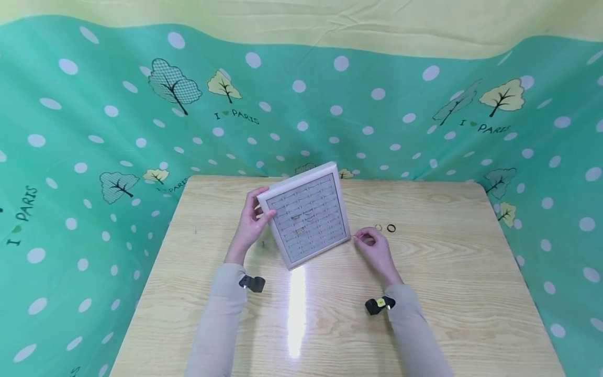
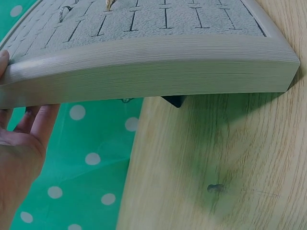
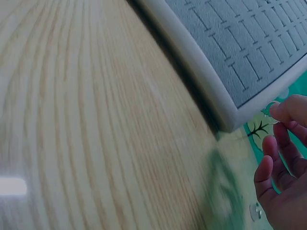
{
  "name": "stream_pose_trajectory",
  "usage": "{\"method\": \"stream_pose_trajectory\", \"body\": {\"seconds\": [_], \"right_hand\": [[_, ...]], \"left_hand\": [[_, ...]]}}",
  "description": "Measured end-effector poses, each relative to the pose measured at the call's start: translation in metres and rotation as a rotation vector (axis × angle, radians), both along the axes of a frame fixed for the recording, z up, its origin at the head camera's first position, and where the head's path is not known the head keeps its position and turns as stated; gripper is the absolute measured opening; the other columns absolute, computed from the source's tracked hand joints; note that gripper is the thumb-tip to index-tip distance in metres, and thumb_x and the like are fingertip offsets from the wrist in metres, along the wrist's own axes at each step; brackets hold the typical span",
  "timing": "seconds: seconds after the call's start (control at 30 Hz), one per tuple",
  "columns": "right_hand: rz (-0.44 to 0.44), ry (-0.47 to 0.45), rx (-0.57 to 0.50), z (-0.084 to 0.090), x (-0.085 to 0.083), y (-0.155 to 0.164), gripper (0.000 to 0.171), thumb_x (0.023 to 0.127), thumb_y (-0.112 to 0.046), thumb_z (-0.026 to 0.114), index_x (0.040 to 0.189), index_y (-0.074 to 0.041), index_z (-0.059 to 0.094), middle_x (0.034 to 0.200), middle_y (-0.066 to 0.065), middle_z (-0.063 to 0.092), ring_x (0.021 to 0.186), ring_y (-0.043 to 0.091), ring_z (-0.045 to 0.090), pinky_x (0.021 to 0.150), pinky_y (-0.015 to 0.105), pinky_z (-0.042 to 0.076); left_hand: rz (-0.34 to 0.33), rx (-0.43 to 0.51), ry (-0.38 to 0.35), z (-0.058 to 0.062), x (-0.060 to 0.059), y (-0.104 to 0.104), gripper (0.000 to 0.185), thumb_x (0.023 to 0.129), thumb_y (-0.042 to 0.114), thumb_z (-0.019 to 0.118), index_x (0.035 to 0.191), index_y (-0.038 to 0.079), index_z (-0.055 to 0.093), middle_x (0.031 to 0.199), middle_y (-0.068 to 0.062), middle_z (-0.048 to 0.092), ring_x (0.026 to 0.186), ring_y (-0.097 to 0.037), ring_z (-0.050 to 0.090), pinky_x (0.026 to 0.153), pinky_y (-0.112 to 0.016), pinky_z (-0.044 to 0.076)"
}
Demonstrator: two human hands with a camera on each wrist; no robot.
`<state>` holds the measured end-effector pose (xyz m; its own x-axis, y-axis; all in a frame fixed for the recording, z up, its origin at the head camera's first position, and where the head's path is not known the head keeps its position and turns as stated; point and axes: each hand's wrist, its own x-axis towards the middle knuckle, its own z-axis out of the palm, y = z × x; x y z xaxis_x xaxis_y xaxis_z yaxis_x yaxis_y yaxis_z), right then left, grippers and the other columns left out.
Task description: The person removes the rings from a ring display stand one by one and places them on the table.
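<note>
Left hand (image 1: 249, 222) grips the ring tray (image 1: 308, 220) by its left edge, thumb on the front face, tray tilted up off the counter (image 1: 447, 293) with its lower edge resting near centre. A few rings sit in the tray slots mid-panel. Right hand (image 1: 374, 251) is just beside the tray's lower right corner, fingertips pinched on something small and thin; can't tell what. Two loose rings, one gold (image 1: 378, 227) and one black (image 1: 391, 228), lie on the counter just beyond the right hand. Hands are apart, tray between them.
</note>
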<state>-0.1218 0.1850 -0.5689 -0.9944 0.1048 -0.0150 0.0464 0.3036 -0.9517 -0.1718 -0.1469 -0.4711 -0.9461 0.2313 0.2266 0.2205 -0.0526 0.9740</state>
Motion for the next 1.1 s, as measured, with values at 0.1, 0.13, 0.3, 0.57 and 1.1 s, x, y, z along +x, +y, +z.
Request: {"method": "stream_pose_trajectory", "body": {"seconds": [0.1, 0.13, 0.3, 0.57, 1.1], "right_hand": [[0.012, 0.020, 0.020, -0.008, 0.000, 0.010, 0.013, 0.085, 0.000, 0.069, 0.096, 0.002, 0.065, 0.095, 0.014, 0.062, 0.085, 0.021, 0.055, 0.073, 0.022, 0.047], [0.012, 0.024, 0.023, -0.008, 0.000, 0.012, 0.013, 0.084, 0.000, 0.069, 0.096, 0.002, 0.065, 0.094, 0.014, 0.061, 0.084, 0.021, 0.055, 0.072, 0.021, 0.046], [0.006, 0.004, 0.067, -0.011, 0.002, 0.029, 0.014, 0.086, -0.002, 0.069, 0.099, 0.003, 0.065, 0.095, 0.012, 0.060, 0.086, 0.019, 0.054, 0.072, 0.018, 0.044], [-0.056, 0.050, 0.069, -0.016, 0.001, 0.063, 0.016, 0.085, 0.006, 0.068, 0.099, 0.012, 0.063, 0.095, 0.020, 0.059, 0.082, 0.016, 0.054, 0.068, 0.014, 0.043], [-0.183, -0.002, 0.157, -0.021, -0.002, 0.107, 0.016, 0.089, -0.003, 0.067, 0.101, 0.007, 0.064, 0.094, 0.013, 0.060, 0.079, 0.006, 0.052, 0.067, 0.014, 0.043]], "left_hand": [[0.001, -0.001, 0.008, 0.001, 0.000, 0.000, 0.054, 0.091, -0.011, 0.056, 0.139, 0.002, 0.033, 0.120, -0.020, 0.050, 0.094, -0.032, 0.057, 0.078, -0.035, 0.057], [-0.002, -0.001, 0.013, 0.004, 0.002, 0.001, 0.054, 0.091, -0.012, 0.055, 0.138, 0.000, 0.032, 0.120, -0.021, 0.050, 0.094, -0.033, 0.057, 0.078, -0.035, 0.057], [-0.005, -0.006, 0.020, 0.006, 0.003, 0.001, 0.054, 0.091, -0.013, 0.055, 0.138, -0.001, 0.031, 0.119, -0.019, 0.051, 0.093, -0.031, 0.058, 0.077, -0.035, 0.058], [0.000, 0.009, 0.015, 0.004, 0.002, 0.001, 0.055, 0.090, -0.013, 0.056, 0.138, -0.001, 0.032, 0.118, -0.019, 0.051, 0.093, -0.034, 0.057, 0.076, -0.035, 0.057], [0.004, -0.012, -0.006, 0.006, 0.003, 0.001, 0.055, 0.091, -0.012, 0.055, 0.139, 0.001, 0.032, 0.120, -0.021, 0.050, 0.094, -0.032, 0.057, 0.078, -0.035, 0.057]]}}
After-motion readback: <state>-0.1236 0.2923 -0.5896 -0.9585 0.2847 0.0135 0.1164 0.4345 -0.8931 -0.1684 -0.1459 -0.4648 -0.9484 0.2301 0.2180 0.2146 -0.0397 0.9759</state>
